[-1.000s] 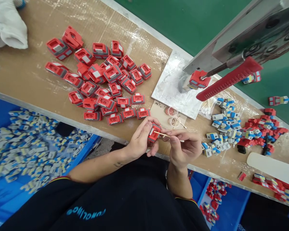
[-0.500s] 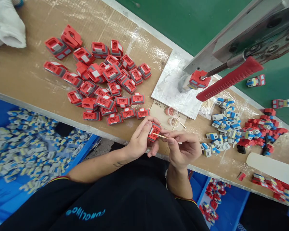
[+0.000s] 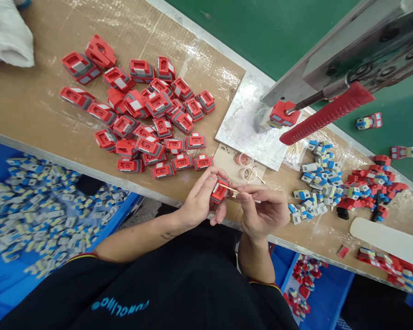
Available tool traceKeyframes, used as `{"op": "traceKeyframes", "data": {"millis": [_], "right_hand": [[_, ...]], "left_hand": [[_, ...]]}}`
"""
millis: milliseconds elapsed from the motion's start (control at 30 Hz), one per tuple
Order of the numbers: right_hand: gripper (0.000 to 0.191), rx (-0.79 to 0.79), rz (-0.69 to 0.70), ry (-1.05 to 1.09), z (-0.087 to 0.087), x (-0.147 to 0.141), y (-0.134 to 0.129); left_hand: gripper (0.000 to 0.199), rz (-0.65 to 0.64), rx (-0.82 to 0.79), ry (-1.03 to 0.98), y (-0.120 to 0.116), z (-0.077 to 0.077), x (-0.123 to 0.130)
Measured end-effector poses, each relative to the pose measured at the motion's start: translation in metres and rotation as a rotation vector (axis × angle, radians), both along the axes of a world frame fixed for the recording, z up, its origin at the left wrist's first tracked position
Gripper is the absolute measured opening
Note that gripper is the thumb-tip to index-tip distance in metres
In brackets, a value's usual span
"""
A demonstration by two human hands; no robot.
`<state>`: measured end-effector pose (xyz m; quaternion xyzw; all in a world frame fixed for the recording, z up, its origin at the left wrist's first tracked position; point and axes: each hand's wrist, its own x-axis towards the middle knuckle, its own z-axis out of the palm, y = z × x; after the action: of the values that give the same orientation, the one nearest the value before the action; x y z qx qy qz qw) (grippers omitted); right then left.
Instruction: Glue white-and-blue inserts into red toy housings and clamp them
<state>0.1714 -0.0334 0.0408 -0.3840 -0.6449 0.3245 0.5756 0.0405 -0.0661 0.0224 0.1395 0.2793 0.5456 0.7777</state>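
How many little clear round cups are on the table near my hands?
2. One clear cup with something reddish in it sits on the small card beside the silver plate; the other cup sits just below it, nearer the right hand, with a thin stick in it.

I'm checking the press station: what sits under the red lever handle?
Under the red lever handle, a red part sits on a round grey fixture over a silvery plate. The part covers the fixture's top.
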Motion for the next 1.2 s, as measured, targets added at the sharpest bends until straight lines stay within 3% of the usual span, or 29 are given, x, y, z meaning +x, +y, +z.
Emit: {"op": "traceKeyframes", "data": {"millis": [167, 233, 400, 533, 633, 733, 800, 933, 1067, 1200], "right_hand": [[0.023, 0.036, -0.152, 0.008, 0.008, 0.024, 0.014], [0.023, 0.068, -0.180, -0.113, 0.011, 0.039, 0.024], [0.015, 0.043, 0.025, -0.611, 0.006, 0.059, 0.045], [0.014, -0.013, 0.098, -0.711, -0.001, 0.061, 0.050], [0.016, -0.038, 0.054, -0.627, 0.002, 0.063, 0.047], [0.020, 0.016, -0.071, -0.364, 0.014, 0.061, 0.040], [0.023, 0.049, -0.062, -0.191, 0.022, 0.054, 0.035], [0.021, 0.046, 0.139, -0.049, 0.026, 0.034, 0.028], [0.019, -0.061, 0.243, 0.049, 0.015, 0.015, 0.025], [0.025, -0.166, 0.228, 0.115, 0.006, 0.006, 0.020]], "left_hand": [[0.044, 0.056, -0.036, -0.025, 0.003, 0.000, -0.005], [0.048, 0.043, -0.043, -0.040, 0.005, 0.000, -0.012], [0.066, -0.063, -0.018, 0.056, 0.007, 0.002, -0.032], [0.054, -0.125, 0.042, 0.338, 0.010, 0.007, -0.039], [0.055, -0.066, 0.210, 0.581, 0.017, 0.007, -0.040], [0.054, 0.015, 0.353, 0.771, 0.023, 0.004, -0.039], [0.044, 0.025, 0.411, 0.782, 0.026, 0.000, -0.037], [0.025, 0.012, 0.558, 0.729, 0.029, -0.007, -0.034], [0.022, -0.001, 0.594, 0.671, 0.031, -0.011, -0.036], [0.030, -0.039, 0.551, 0.636, 0.031, -0.014, -0.038]]}}
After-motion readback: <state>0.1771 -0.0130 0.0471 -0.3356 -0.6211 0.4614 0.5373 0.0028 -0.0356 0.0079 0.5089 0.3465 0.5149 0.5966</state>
